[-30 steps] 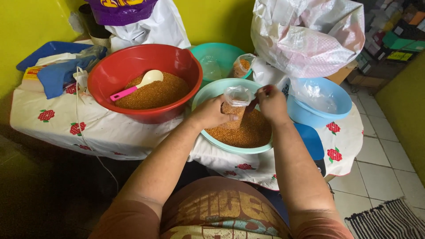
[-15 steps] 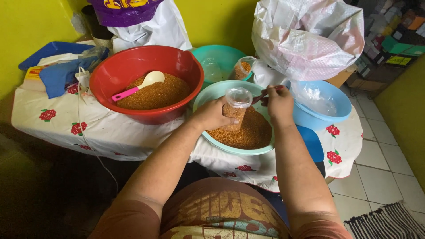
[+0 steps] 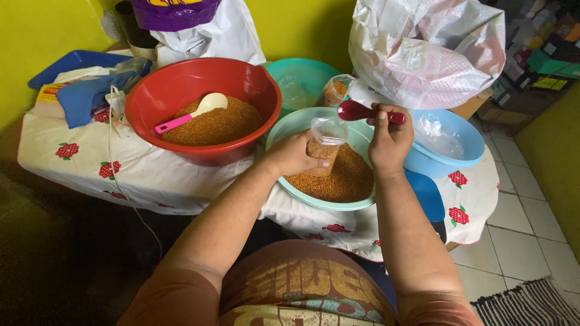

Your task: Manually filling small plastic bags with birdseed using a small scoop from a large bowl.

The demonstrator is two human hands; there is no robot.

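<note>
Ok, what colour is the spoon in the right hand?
Dark red. The spoon shows best in the head view, held by the right hand.

You have one view only, from the camera on your head. It looks steeply down and forward over your chest and forearms onto the table (image 3: 151, 175), close enough that the red bowl (image 3: 181, 84) and teal bowl (image 3: 290, 124) fill the middle. The yellow wall (image 3: 302, 24) lies ahead, tiled floor (image 3: 513, 241) to your right.
</note>
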